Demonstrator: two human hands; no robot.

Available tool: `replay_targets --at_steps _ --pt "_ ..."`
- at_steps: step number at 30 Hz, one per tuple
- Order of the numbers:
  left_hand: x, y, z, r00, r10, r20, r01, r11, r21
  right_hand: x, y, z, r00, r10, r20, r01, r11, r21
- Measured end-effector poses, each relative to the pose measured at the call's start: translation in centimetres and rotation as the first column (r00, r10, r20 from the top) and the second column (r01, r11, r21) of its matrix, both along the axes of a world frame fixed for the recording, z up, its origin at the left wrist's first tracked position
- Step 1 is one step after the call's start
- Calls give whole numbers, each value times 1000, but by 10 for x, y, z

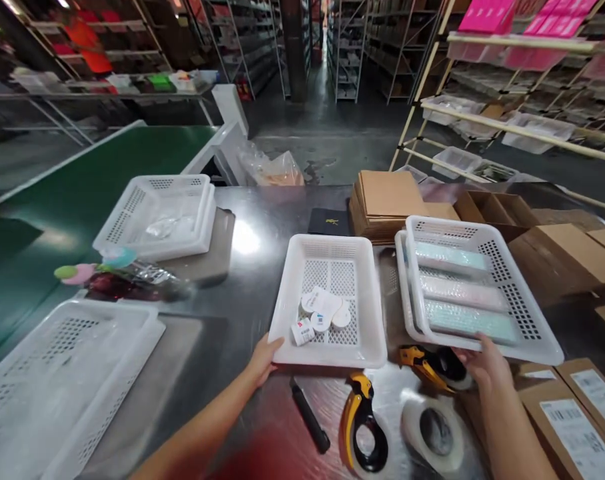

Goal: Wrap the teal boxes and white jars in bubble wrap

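Observation:
My left hand [265, 359] grips the near left corner of a white plastic basket [329, 357], its thumb over the rim. Inside lie several small round white-lidded containers [341, 315] and a white paper slip [324, 298], some with labels. My right hand [486, 365] holds the near rim of another white basket [535, 343], fingers beneath and thumb on top. This one is tilted and sits over a second basket [406, 293]. Three bubble-wrapped packs [465, 294] in pale green and pink lie across it.
Two yellow-black tape dispensers [353, 427], a tape roll [411, 427] and a black pen [309, 415] lie near me. Labelled boxes [542, 400] are at right, flat cardboard [389, 193] behind. More baskets [132, 313] and a green conveyor [107, 160] are at left.

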State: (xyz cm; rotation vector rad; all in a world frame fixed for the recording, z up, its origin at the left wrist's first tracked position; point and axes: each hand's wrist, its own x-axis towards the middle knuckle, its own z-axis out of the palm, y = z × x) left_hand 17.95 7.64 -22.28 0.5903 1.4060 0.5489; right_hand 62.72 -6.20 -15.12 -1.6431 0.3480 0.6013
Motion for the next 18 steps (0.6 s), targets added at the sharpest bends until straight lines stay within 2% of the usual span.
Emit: replay_targets --at_steps 2,4,5,6,7,8,9,10,11,12,13,14,15,18 --pt "6 -3 -2 998 58 -2 -58 998 7 -25 -3 0 986 -70 150 73 997 -15" --pt "8 -6 -3 995 95 6 -95 995 13 -63 -3 0 898 -2 440 57 992 -112" --pt "8 -7 -3 994 110 14 -110 994 14 -85 0 -2 799 103 593 22 980 -200" --pt "7 -9 -3 992 123 23 -124 992 13 -108 6 -4 659 247 710 -46 956 -290" --pt "7 -12 -3 990 135 34 -136 991 10 -131 16 -7 506 406 761 -165 911 -377" --pt "6 -14 -2 988 147 47 -147 989 5 -153 29 -11 333 548 767 -331 830 -449" --pt "6 -17 -1 986 157 63 -157 988 -2 -173 46 -16 136 665 735 -508 683 -524" --pt "6 -21 0 982 167 82 -167 986 -10 -191 65 -21 -65 749 659 -638 477 -605" --pt "5 -25 2 979 176 103 -175 984 -21 -205 85 -28 -220 800 559 -677 287 -677" --pt "3 -29 4 975 183 126 -180 983 -35 -216 105 -34 -318 840 441 -652 144 -744" --pt "1 -34 6 972 185 146 -178 982 -55 -224 124 -41 -354 872 339 -611 59 -789" --pt "-2 -39 7 969 185 161 -173 981 -82 -229 140 -48 -356 894 272 -583 15 -812" --pt "-5 -45 9 968 177 177 -159 981 -108 -231 153 -54 -340 913 226 -563 -5 -827" --pt "-19 -65 9 963 110 247 -76 987 -143 -227 175 -69 -296 934 203 -556 4 -831"
